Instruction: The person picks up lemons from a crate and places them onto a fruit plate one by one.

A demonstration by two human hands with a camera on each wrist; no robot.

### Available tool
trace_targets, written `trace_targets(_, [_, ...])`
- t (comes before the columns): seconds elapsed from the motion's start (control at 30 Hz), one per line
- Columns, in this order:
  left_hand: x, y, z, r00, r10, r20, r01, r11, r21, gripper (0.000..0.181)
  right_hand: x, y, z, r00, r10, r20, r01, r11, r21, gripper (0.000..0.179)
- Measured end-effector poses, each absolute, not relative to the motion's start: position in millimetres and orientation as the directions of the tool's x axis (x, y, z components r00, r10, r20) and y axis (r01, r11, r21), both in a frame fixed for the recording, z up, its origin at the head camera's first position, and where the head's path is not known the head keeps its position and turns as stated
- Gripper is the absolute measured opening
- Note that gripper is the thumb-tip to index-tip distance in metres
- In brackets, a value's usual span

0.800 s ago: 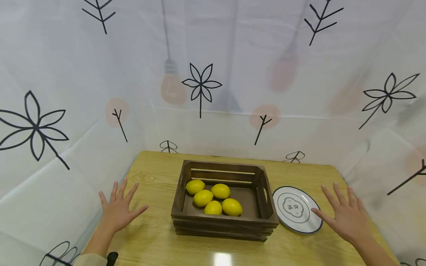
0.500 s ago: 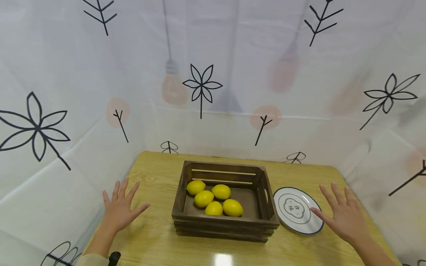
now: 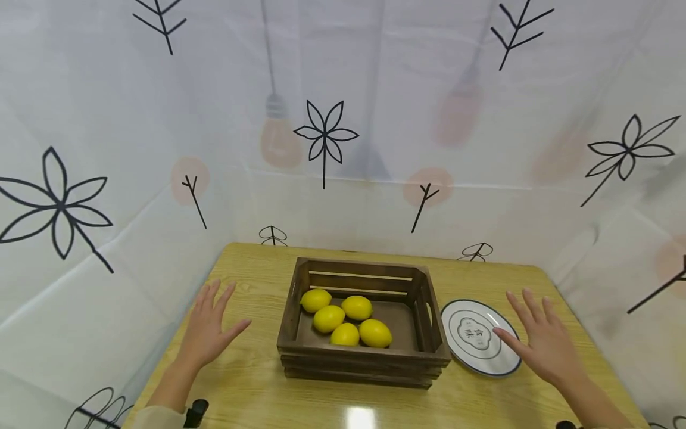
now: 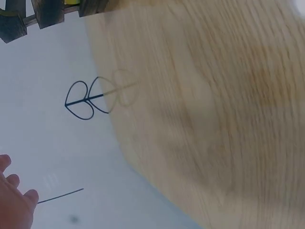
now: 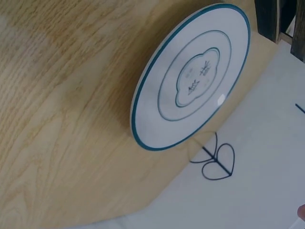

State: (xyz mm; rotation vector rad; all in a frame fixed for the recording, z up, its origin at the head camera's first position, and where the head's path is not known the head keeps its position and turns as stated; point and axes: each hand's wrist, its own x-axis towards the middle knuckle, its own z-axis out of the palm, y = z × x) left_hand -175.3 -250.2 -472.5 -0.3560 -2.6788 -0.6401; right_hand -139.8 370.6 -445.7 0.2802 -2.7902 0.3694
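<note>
Several yellow lemons lie in the left and front part of a dark brown slatted wooden crate at the middle of the table. To the crate's right is a white plate with a blue rim and dark printed characters at its centre. My left hand, fingers straight and thumb spread, hovers left of the crate and holds nothing. On the other side my right hand is spread out too, its thumb tip overlapping the plate's right part in the head view. Only fingertips of the left hand show in the left wrist view.
The light wood table reaches back to a white curtain printed with leaves and bulbs. More of this cloth hangs at the left and right sides. The plate sits close beside the crate's right wall.
My left hand has moved right, toward the crate, and slightly up in the view. My right hand has shifted a little left toward the plate. Crate, lemons and plate stay put.
</note>
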Motion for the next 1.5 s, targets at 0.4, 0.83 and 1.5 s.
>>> trace_targets(0.4, [-175.8,-225.0,-462.2,-0.936,0.185,0.298,0.333,0.734,0.591,0.082,-145.4,360.2,-441.9,-0.923,-0.170,0.346,-0.268,0.929,-0.256,0.081])
trace_targets(0.83, [-179.6,-207.6,-458.7,-0.899,0.280,0.338,0.438,0.539,0.719,0.074,-148.8,349.0,-439.6,-0.909,-0.188,0.372,-0.306,0.908,-0.288,0.077])
trace_targets(1.5, [-190.3,-199.2,-459.2,-0.893,0.436,0.112,0.234,0.238,0.943,0.062,-159.8,333.7,-434.2,-0.890,-0.221,0.398,-0.389,0.825,-0.410,0.077])
